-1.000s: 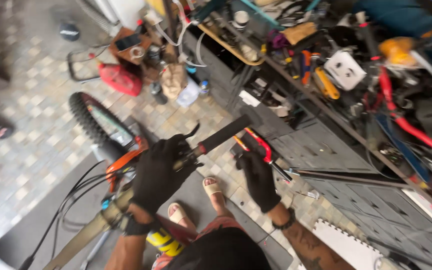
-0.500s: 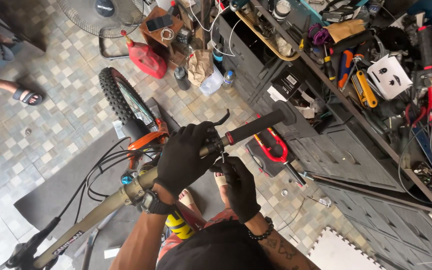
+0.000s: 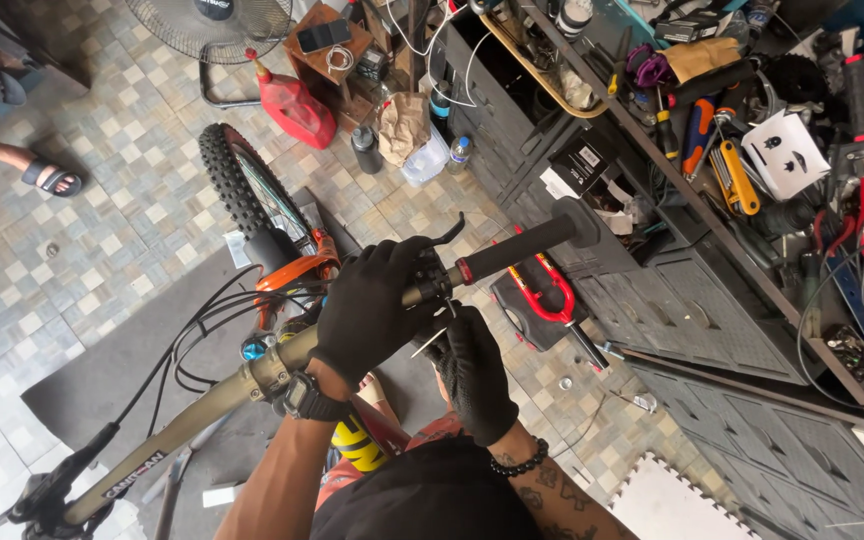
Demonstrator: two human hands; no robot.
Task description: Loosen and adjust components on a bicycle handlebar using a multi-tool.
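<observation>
Fingers of my left hand (image 3: 377, 310), in a black glove, are wrapped tight round the handlebar (image 3: 252, 375) right at the brake lever (image 3: 442, 238) clamp, pressed together and closed on the bar. My right hand (image 3: 474, 375), gloved the same, sits just under the bar beside the left one, its fingers curled in and pinching a thin metal tool (image 3: 430, 342) whose tip points up at the clamp; I can't tell exactly which kind of tool it is.

Taking the handlebar as my landmark: the black grip (image 3: 517, 248) runs off its far end, just past my left hand, towards the workbench (image 3: 712, 300). A red clamp-shaped tool (image 3: 544, 290) lies on the floor directly beneath that grip. The knobby front tyre (image 3: 252, 195) and the orange fork (image 3: 297, 272) stand beyond the bar, away from me, with black cables (image 3: 197, 330) looping off the bar's near side. Further past the tyre sit a red jug (image 3: 292, 105) and a floor fan (image 3: 214, 25). On the bench beyond the grip lie screwdrivers and an orange-handled tool (image 3: 697, 135). Well off from the bar, at the picture's edge, another person's sandalled foot (image 3: 50, 178) rests on the tiles.
</observation>
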